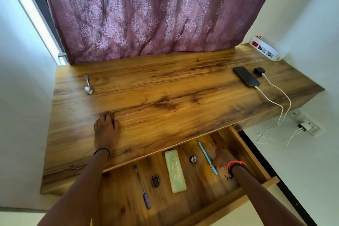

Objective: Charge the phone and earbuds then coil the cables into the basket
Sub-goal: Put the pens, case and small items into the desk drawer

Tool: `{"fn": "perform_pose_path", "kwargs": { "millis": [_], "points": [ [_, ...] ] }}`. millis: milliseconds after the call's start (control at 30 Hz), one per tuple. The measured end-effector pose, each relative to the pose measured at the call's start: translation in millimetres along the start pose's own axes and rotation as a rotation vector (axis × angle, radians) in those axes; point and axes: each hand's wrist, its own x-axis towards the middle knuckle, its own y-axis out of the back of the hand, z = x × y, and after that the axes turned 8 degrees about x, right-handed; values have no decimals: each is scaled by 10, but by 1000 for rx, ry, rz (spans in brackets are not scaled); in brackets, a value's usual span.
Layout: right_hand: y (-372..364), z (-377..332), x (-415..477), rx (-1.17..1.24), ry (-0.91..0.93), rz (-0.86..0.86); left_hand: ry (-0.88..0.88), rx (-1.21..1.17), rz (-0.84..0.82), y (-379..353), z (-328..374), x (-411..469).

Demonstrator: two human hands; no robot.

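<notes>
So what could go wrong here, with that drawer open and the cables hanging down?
1. The white cables loop loosely off the desk beside the open drawer; an arm or the drawer could snag them and drag the phone or earbuds case off.
2. The right hand reaches deep inside the drawer; shutting it might trap that hand.

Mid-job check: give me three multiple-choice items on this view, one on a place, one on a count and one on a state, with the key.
1. Where is the phone?
A) on the floor
B) on the desk, beside the earbuds case
C) on a chair

2. How many pens lie in the drawer?
A) one
B) two
C) four

3. The drawer is:
A) shut
B) pulled open
C) taken out

Key:
1 B, it lies at the desk's right end next to the case.
2 B, a dark-blue one plus the light-blue pen.
3 B, its contents show below the desk's front edge.
</notes>
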Motion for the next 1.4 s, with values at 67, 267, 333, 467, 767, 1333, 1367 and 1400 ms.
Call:
{"fn": "perform_pose_path", "kwargs": {
  "millis": [67,267,333,467,767,1333,1367,1400],
  "points": [
    [144,-13,-14,2,14,0,3,-16,4,10,5,9],
    [782,-546,-195,75,75,-245,62,-84,48,108,-121,80],
    [918,-891,-265,118,170,-285,88,-53,80,159,-218,107],
    [944,-1709,-283,86,434,-238,87,173,107,208,-398,168],
    [104,-3707,178,93,740,17,211,219,95,248,-375,139],
    [-844,-5024,486,-585,1216,144,223,279,146,192,-305,127],
    [-836,-5075,503,-621,1238,168,220,283,151,189,-314,141],
    [-820,-5100,509,-670,1253,183,216,291,151,188,-313,133]
  ]
}}
